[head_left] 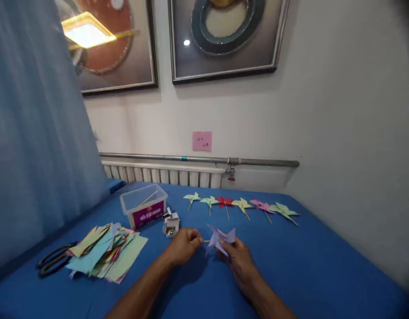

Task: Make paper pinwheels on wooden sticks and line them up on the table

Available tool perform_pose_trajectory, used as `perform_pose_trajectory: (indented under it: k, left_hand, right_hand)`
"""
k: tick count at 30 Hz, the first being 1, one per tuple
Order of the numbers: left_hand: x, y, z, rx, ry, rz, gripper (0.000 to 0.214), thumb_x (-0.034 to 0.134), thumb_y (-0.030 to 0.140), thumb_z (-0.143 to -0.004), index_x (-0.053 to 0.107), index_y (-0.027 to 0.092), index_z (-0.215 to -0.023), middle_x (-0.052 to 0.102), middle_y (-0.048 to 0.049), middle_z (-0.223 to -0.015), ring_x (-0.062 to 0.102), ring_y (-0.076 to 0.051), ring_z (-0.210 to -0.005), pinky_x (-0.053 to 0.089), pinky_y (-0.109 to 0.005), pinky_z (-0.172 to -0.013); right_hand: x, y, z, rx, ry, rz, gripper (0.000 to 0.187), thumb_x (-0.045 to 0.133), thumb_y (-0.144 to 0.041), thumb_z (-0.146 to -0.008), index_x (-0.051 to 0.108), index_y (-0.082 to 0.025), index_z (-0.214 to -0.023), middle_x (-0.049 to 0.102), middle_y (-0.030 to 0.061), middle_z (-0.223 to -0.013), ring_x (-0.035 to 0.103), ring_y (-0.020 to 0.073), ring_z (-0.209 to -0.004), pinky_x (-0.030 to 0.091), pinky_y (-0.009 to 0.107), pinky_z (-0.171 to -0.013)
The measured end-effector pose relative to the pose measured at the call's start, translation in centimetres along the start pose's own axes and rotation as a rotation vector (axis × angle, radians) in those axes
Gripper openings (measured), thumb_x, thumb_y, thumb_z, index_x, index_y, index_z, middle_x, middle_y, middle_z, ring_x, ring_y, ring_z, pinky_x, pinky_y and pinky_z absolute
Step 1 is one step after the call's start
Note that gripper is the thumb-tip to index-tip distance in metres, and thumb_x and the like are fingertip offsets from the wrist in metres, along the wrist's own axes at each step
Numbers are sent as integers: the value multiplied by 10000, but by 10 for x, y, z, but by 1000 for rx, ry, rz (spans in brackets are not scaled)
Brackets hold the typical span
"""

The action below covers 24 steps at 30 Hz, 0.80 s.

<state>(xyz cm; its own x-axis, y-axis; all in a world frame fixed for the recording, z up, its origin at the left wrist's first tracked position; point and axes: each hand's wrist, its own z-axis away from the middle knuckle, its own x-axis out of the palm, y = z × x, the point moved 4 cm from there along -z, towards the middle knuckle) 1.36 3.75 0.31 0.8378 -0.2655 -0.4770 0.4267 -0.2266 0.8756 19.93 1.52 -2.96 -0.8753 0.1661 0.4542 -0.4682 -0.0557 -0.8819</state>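
Note:
Between my hands, just above the blue-covered table [310,261], is a purple paper pinwheel [221,239]. My right hand [239,261] grips the pinwheel's paper, thumb on its front. A thin wooden stick [206,241] runs from the pinwheel to my left hand [186,243], whose closed fingers pinch its other end. Beyond my left hand stands a small opened box [171,227] with shiny metal pieces in it, too small to name surely. Finished pinwheels on sticks lie in a row at the back, among them a red pinwheel [224,202] and a yellow pinwheel [242,204].
A clear plastic tub [148,217] with a stick in it stands at the back left. Left of my arms lie a pile of coloured paper [105,252] and scissors [53,260] with dark handles. A blue curtain [41,133] hangs at left; a radiator [164,175] runs along the wall.

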Motion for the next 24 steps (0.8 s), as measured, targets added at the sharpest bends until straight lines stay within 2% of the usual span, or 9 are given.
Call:
perform_pose_trajectory:
  k: [5,9,16,24]
  left_hand:
    - [1,-1,-2,-18,43,-21,188,535,309,-857,575,167,-741,432,60,-593,374,-108,-577,243,-258,-562]
    - [0,4,0,-21,61,-29,177,543,279,-850,561,169,-712,441,57,-590,384,-109,-584,250,-261,-578]
    - [1,9,2,-46,58,-21,166,534,266,-845,581,167,-721,443,55,-587,385,-116,-583,255,-270,-579]
    - [1,6,1,-33,61,-14,181,535,285,-847,570,173,-709,420,59,-576,367,-115,-575,241,-269,-569]
  right_hand:
    - [0,0,1,-15,-17,0,438,991,-350,-485,790,-187,-839,777,38,-865,689,184,-761,584,301,-703]
    - [1,0,1,4,-15,-22,438,1001,-331,-456,789,-187,-811,751,15,-774,669,165,-698,573,295,-685]
    - [1,0,3,0,-5,-29,457,1003,-347,-456,789,-181,-825,752,16,-801,666,159,-700,569,296,-700]
    - [2,-1,3,-1,-10,-10,406,977,-323,-492,776,-179,-814,753,25,-812,670,168,-706,567,305,-705]
